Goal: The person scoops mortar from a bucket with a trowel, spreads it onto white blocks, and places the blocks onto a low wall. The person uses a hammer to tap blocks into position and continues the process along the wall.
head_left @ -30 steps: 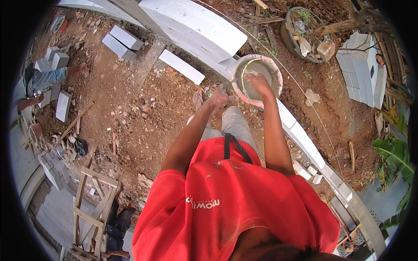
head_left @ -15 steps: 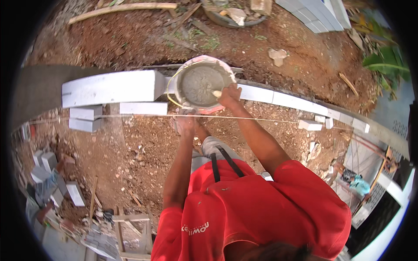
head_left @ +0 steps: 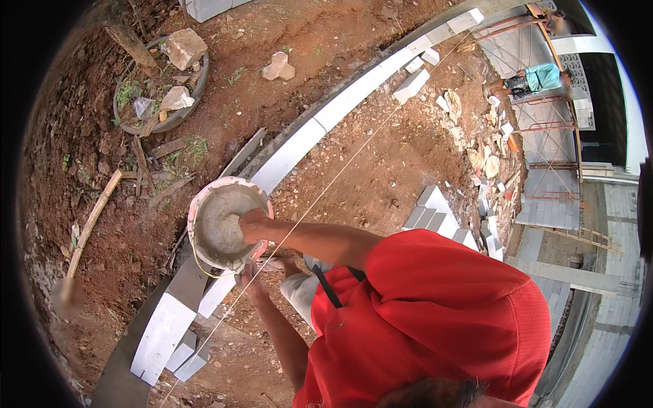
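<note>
A round pinkish bucket [head_left: 231, 181] of wet grey mortar [head_left: 224, 204] sits on the line of white blocks [head_left: 292, 156], its yellow handle [head_left: 201, 264] hanging over the near-left side. My right hand [head_left: 255, 226] reaches into the mortar with its fingers closed. The pale-handled tool glimpsed in it before is now hidden by hand and mortar. Against the bucket's near side, my left hand [head_left: 249, 277] grips low by the rim, partly covered by the bucket. A taut string [head_left: 340, 173] crosses over my right forearm.
A large white block [head_left: 163, 330] and smaller blocks [head_left: 185, 353] lie at lower left. Beyond the wall are a round tub [head_left: 121, 112] with rubble and a wooden stick [head_left: 92, 221]. Stacked blocks [head_left: 435, 211] stand right; a person in teal [head_left: 544, 77] is near scaffolding [head_left: 544, 129].
My view has turned, swinging the wall into a diagonal and bringing the person in teal into clearer view. My right hand has gone from the bucket's right rim into the mortar. The left stays near the bucket.
</note>
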The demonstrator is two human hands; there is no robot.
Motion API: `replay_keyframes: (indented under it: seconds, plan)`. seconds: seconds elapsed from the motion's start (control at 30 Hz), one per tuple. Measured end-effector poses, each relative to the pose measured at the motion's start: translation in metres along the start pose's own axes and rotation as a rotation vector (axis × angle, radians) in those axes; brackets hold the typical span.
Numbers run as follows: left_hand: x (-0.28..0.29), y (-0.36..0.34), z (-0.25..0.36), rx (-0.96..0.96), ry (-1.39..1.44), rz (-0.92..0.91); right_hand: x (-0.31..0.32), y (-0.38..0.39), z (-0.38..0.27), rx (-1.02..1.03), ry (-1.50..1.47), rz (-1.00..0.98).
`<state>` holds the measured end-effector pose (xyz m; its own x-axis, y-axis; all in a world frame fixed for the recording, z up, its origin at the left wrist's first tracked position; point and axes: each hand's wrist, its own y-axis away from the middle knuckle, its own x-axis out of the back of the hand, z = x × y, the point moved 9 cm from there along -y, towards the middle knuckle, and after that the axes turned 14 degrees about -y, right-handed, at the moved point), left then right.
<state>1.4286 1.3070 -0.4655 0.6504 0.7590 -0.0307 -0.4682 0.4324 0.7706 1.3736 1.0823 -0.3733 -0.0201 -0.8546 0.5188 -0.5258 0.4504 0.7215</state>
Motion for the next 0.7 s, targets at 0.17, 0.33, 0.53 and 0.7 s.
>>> replay_keyframes:
  seconds: [0.17,0.33,0.53,0.7]
  plan:
    - [0.016,-0.006,-0.008,0.094,0.008,-0.032,0.037,0.051,0.03,-0.046,-0.021,0.052]
    - [0.052,0.023,-0.002,0.012,-0.066,0.04,0.07,0.087,0.043,-0.002,0.006,0.06]
    - [0.151,0.083,0.027,0.038,0.049,0.341,0.041,0.05,0.092,-0.176,-0.051,-0.055]
    - [0.228,0.132,0.099,-0.147,0.283,0.576,0.014,0.04,0.119,-0.242,-0.577,-0.146]
